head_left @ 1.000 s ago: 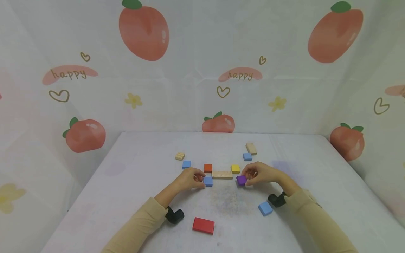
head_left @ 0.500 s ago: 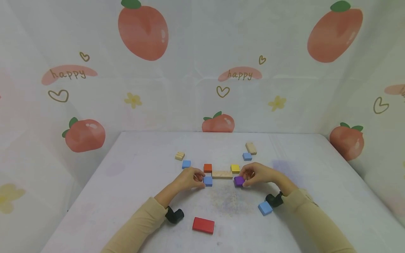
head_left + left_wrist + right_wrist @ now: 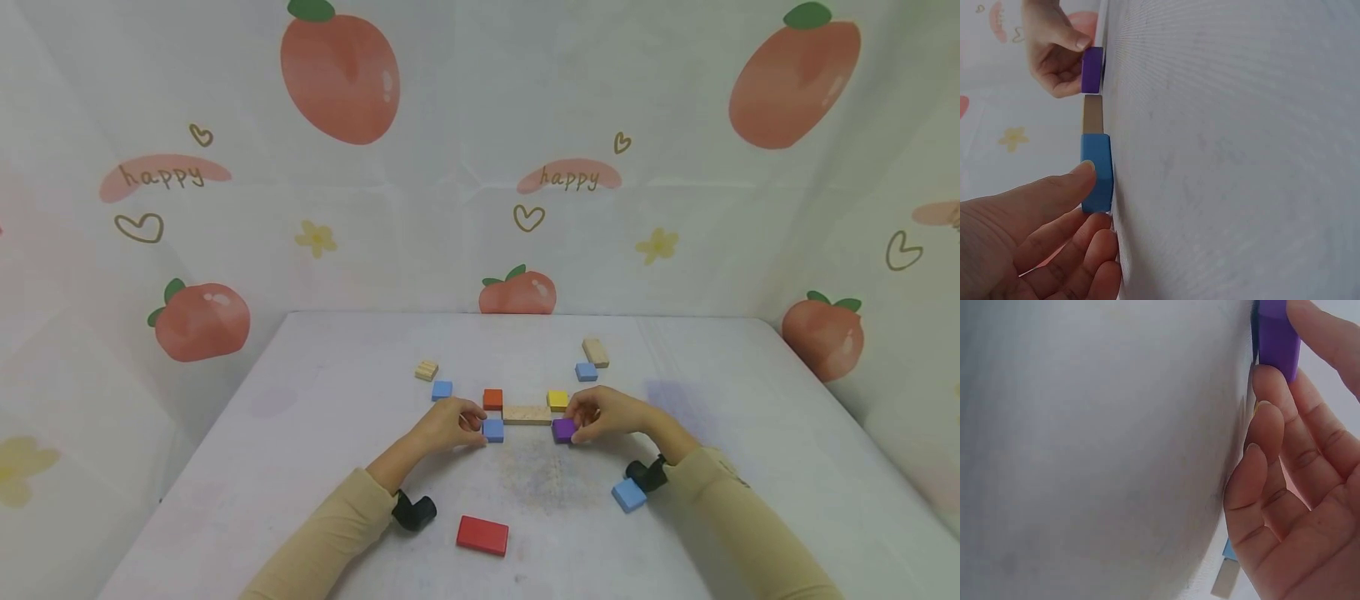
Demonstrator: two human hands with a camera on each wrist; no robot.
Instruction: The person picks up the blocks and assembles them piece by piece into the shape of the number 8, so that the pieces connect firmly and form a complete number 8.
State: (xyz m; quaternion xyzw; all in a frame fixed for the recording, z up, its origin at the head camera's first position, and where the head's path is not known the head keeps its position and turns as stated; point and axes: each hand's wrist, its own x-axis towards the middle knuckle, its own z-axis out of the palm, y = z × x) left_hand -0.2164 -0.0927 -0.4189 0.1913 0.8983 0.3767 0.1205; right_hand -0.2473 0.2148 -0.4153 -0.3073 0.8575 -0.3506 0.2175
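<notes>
My left hand (image 3: 447,425) pinches a square blue block (image 3: 492,431) at its left side. In the left wrist view the thumb lies on that blue block (image 3: 1096,172), with the fingers curled beside it. My right hand (image 3: 613,412) holds a purple block (image 3: 563,431) by its right side between thumb and fingers; the right wrist view shows the purple block (image 3: 1279,340) standing just off or on the cloth. Between and behind the two blocks lies a long wooden block (image 3: 527,415). An orange-red block (image 3: 492,398) and a yellow block (image 3: 557,400) sit at its two ends.
Farther back lie a ridged wooden block (image 3: 427,370), a blue block (image 3: 442,390), another blue block (image 3: 587,372) and a plain wooden block (image 3: 596,352). A red rectangular block (image 3: 482,535) is in front. One blue block (image 3: 628,495) lies near the right wrist camera (image 3: 647,473).
My right hand has shifted left with the purple block, which now stands near the right end of the long wooden block. The left hand and the blue block have stayed in place.
</notes>
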